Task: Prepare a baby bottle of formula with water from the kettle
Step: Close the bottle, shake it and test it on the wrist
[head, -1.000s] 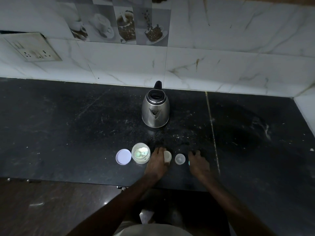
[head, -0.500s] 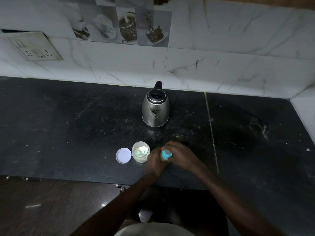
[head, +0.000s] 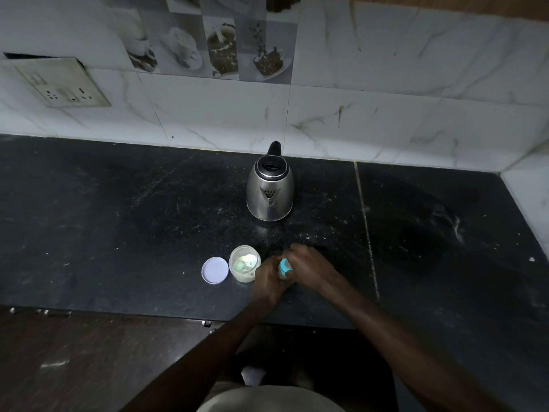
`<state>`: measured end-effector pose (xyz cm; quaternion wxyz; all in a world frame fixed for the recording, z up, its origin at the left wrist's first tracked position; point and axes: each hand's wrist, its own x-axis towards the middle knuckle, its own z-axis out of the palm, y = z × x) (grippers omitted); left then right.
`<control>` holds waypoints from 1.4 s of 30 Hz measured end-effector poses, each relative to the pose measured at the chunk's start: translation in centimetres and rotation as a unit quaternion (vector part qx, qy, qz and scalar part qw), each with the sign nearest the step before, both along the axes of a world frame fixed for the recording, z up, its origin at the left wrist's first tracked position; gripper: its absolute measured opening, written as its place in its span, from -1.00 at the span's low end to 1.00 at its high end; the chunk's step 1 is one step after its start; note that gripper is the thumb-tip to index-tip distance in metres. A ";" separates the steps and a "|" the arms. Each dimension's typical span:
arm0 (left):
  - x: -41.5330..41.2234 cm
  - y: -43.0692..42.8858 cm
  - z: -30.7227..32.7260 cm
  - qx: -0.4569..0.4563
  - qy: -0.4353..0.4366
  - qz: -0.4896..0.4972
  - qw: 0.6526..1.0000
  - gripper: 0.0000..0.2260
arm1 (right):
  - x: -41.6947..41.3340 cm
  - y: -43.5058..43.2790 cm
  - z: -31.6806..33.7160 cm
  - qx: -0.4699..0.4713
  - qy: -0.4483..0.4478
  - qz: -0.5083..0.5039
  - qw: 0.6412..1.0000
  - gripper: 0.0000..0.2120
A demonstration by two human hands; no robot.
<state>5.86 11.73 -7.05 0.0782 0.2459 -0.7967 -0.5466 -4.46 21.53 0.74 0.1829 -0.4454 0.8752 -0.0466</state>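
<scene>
Blue-capped bottle [head: 284, 267] gripped upright on worktop [head: 118, 221] by left hand [head: 269, 281], right hand [head: 310, 267] closed over cap; powder jar [head: 244, 263] open, kettle [head: 269, 190] apart behind — likely closing stage.

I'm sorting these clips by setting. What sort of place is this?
Most likely a home kitchen: a dark stone countertop against a tiled backsplash with coffee-cup picture tiles, a steel electric kettle, and a wall socket panel beside it.
</scene>
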 end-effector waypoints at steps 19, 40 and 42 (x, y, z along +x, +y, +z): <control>-0.1 -0.2 -0.7 -0.004 -0.011 -0.005 1.000 -0.64 | -0.5 -0.4 0.6 0.013 -0.028 0.018 0.999 -0.61; -0.1 -0.2 -1.0 -0.018 -0.040 0.001 0.999 -0.66 | -0.1 -0.4 0.2 0.024 0.011 -0.037 0.999 -0.51; 0.0 -0.1 -0.8 -0.014 -0.035 -0.002 0.999 -0.66 | -0.1 -0.5 0.2 0.030 0.023 -0.032 0.999 -0.55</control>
